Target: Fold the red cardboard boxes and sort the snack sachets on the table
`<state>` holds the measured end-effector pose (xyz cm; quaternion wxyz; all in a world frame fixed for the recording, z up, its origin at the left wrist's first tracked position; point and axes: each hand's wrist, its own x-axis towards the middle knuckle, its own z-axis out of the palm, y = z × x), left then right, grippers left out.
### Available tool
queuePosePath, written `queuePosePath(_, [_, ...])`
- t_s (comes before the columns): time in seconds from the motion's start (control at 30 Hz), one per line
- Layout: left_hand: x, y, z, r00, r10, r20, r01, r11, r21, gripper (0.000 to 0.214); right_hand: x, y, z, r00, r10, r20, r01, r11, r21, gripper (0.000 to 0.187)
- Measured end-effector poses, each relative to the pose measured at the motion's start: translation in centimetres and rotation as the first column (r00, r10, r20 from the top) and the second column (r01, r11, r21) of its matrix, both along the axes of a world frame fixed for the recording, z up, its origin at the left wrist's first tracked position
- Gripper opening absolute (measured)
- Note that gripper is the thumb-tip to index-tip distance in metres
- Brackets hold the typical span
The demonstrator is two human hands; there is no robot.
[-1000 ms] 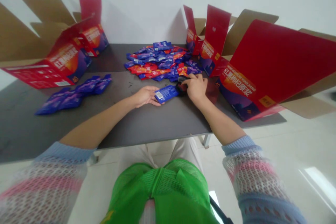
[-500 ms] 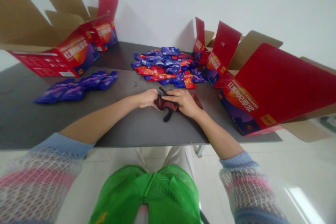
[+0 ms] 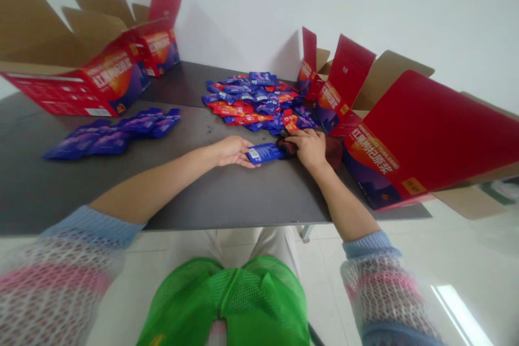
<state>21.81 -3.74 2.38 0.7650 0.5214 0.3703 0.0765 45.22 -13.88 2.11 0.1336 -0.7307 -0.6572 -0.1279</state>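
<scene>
At the centre of the frame, we pinch one end of a blue sachet (image 3: 266, 153) with our left hand (image 3: 234, 151), our right hand (image 3: 311, 148) gripping brown cloth (image 3: 334, 151) at its other end.

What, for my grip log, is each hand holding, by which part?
Left hand: blue sachet, by its barcode end. Right hand: brown cloth, by its bunched left part.

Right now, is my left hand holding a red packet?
No, your left hand holds a blue packet by one end.
</scene>
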Motion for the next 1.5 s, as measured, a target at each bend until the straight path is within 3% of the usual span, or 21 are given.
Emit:
queuePosePath(0.17, [0.6,-0.9,0.5,0.993,0.089,-0.078,-0.087,0.996,0.035,0.032,0.6,-0.5,0.3,0.924,0.225,-0.308,-0.119,0.937,0.329,0.024])
queuePosePath(0.33, [1.2,-1.5,0.8,0.979,0.142,-0.146,-0.130,0.988,0.088,0.025,-1.0,-0.2,-0.1,0.843,0.489,-0.225,-0.332,0.801,0.498,0.018])
queuePosePath(0.4, [1.3,-1.4,0.8,0.975,0.143,-0.170,-0.130,0.988,0.084,0.027,-0.8,0.0,-0.1,0.846,0.483,-0.224,-0.281,0.762,0.583,0.021])
queuePosePath(0.47, [1.4,-1.3,0.6,0.972,0.149,-0.180,-0.135,0.987,0.089,0.028,-0.1,0.0,0.3,0.866,0.422,-0.270,-0.155,0.738,0.657,0.030])
queuePosePath(0.53, [1.2,-1.0,0.1,0.978,0.150,-0.142,-0.136,0.986,0.100,0.029,0.6,-0.3,1.1,0.892,0.347,-0.290,-0.069,0.737,0.672,0.042])
queuePosePath(0.67, [0.6,-0.3,-1.2,0.996,0.084,0.035,-0.086,0.992,0.087,0.028,-0.4,-1.3,2.2,0.914,0.298,-0.276,-0.091,0.811,0.578,0.056])
queuePosePath(0.77, [0.3,-0.2,-1.5,0.996,0.058,0.070,-0.064,0.994,0.086,0.030,-3.0,-1.7,1.7,0.848,0.446,-0.286,-0.314,0.857,0.408,0.052])
queuePosePath(0.87, [0.2,-0.2,-1.3,0.992,0.117,0.049,-0.122,0.982,0.145,0.034,-5.1,-1.5,0.5,0.753,0.605,-0.259,-0.558,0.796,0.234,0.043])
queuePosePath(0.97, [-0.2,0.1,-1.1,0.991,0.115,0.066,-0.122,0.985,0.123,0.040,-5.7,-0.9,0.1,0.739,0.641,-0.207,-0.631,0.766,0.121,0.037])
queuePosePath(1.03, [-0.6,0.6,-1.0,0.996,0.034,0.088,-0.038,0.998,0.050,0.043,-5.5,-0.7,0.4,0.743,0.644,-0.184,-0.647,0.761,0.052,0.033])
queuePosePath(1.13, [-1.2,1.3,-1.0,0.988,-0.079,0.132,0.085,0.996,-0.038,0.037,-4.7,-0.7,1.2,0.791,0.592,-0.153,-0.604,0.795,-0.050,0.030])
queuePosePath(1.27, [-1.4,1.6,-1.0,0.982,-0.127,0.143,0.132,0.991,-0.029,0.030,-3.0,-1.2,1.8,0.901,0.427,-0.083,-0.435,0.888,-0.149,0.033])
queuePosePath(1.4, [-0.9,0.9,-0.8,0.995,-0.062,0.082,0.059,0.998,0.037,0.029,-0.6,-1.5,1.9,0.968,0.251,-0.022,-0.251,0.949,-0.190,0.033])
queuePosePath(1.5, [-0.4,0.1,-0.8,0.999,0.040,0.027,-0.042,0.994,0.096,0.028,1.1,-1.5,2.1,0.979,0.202,0.015,-0.199,0.975,-0.094,0.033])
